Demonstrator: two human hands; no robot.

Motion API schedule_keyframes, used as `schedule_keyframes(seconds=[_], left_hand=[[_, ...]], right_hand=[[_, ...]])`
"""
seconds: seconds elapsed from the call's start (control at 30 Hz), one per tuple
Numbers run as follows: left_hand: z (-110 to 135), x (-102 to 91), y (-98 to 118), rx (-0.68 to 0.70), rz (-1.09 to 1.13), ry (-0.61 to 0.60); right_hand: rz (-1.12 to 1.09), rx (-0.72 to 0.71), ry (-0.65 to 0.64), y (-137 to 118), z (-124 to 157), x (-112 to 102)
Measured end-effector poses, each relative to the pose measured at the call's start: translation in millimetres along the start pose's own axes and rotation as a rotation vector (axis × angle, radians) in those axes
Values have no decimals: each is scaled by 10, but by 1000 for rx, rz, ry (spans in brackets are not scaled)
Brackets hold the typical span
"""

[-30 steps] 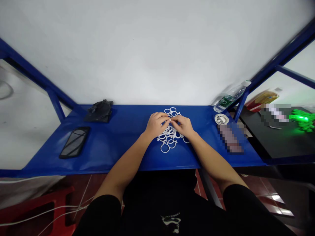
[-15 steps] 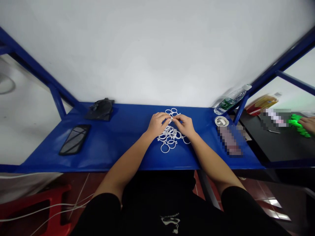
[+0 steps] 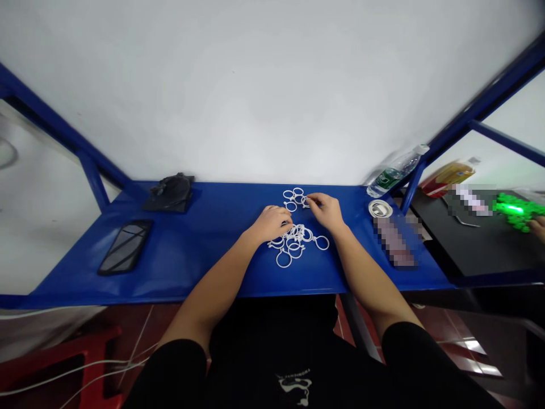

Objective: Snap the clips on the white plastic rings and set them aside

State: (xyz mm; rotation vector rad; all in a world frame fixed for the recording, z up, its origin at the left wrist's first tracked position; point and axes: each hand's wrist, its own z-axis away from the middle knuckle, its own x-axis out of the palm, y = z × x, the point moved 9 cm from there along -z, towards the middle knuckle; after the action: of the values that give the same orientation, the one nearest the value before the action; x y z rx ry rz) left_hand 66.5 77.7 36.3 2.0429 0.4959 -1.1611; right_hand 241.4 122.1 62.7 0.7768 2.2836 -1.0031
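Several white plastic rings (image 3: 294, 243) lie in a loose pile at the middle of a blue table (image 3: 204, 250). A smaller group of white rings (image 3: 293, 196) lies just behind them. My left hand (image 3: 271, 221) rests curled at the left edge of the pile, fingertips pinched at a ring. My right hand (image 3: 327, 209) reaches toward the rear group, thumb and forefinger pinched on a ring there.
A black phone (image 3: 125, 246) lies at the left, a dark crumpled cloth (image 3: 170, 192) behind it. A plastic water bottle (image 3: 394, 170) and a round metal tin (image 3: 378, 208) are at the right. Bright green parts (image 3: 517, 208) and another person's hand (image 3: 537, 226) lie on the neighbouring black table.
My hands were together over the pile. They have separated: the right hand moved back toward the rear group of rings, and the left dropped to the pile's left side.
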Motion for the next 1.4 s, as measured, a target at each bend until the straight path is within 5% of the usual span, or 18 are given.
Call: schedule_keyframes(seconds=[0.13, 0.37, 0.57, 0.7, 0.97, 1.23, 1.4], left_hand=[[2, -28, -48, -31, -15, 17], [5, -24, -117, -72, -28, 8], [15, -27, -180, -91, -44, 35], [7, -81, -117, -52, -13, 89], [0, -276, 158, 95, 107, 247], [4, -325, 64, 38, 53, 347], [9, -348, 47, 0, 50, 379]], right_hand=[[-67, -34, -85, -101, 3, 24], [-239, -190, -532, -350, 121, 250], [-316, -204, -740, -442, 225, 343], [-370, -160, -684, -447, 180, 313], [-282, -48, -348, -368, 41, 131], [-276, -178, -177, -564, 43, 61], [-295, -241, -184, -660, 68, 63]])
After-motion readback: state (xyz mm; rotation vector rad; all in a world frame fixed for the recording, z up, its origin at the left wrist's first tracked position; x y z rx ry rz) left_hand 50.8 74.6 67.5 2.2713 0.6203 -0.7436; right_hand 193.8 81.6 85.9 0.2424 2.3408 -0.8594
